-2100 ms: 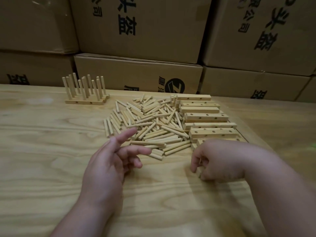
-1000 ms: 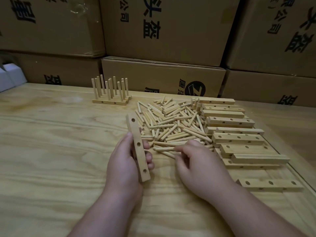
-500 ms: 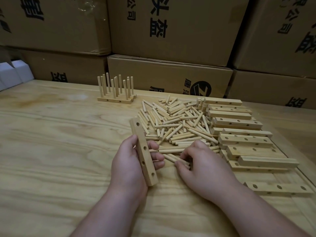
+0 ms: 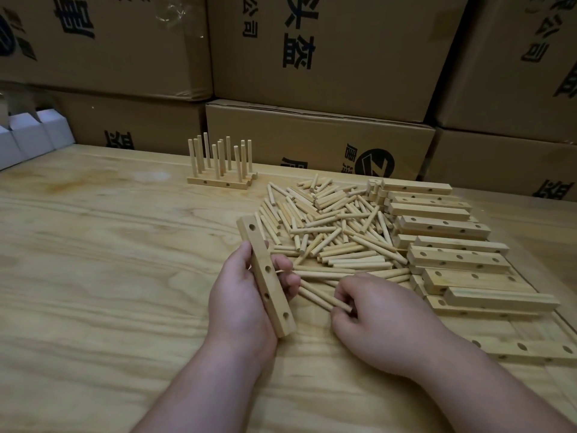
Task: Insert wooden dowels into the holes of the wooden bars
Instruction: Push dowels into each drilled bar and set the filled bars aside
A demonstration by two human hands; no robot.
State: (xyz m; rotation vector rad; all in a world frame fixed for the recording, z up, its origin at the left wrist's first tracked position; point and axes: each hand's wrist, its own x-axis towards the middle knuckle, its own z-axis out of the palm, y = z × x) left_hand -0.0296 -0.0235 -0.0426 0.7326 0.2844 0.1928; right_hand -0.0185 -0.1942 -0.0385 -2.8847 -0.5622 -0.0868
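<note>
Stacked cardboard boxes (image 4: 327,48) wall off the back of the plywood table (image 4: 109,276). Drilled bars (image 4: 452,245) pile right, loose dowels (image 4: 337,232) centre, finished bars with upright dowels (image 4: 220,170) far behind. Left hand (image 4: 243,304) grips a bar (image 4: 267,278), 4 holes showing. Right hand (image 4: 374,317) pinches a dowel (image 4: 324,296) at the pile's near edge.

cardboard boxes (image 4: 327,51): black Chinese characters, "头盔" legible, printed sideways | lower middle box (image 4: 312,142): round black logo with slanted "Z"-like mark, partial characters beside it
</note>
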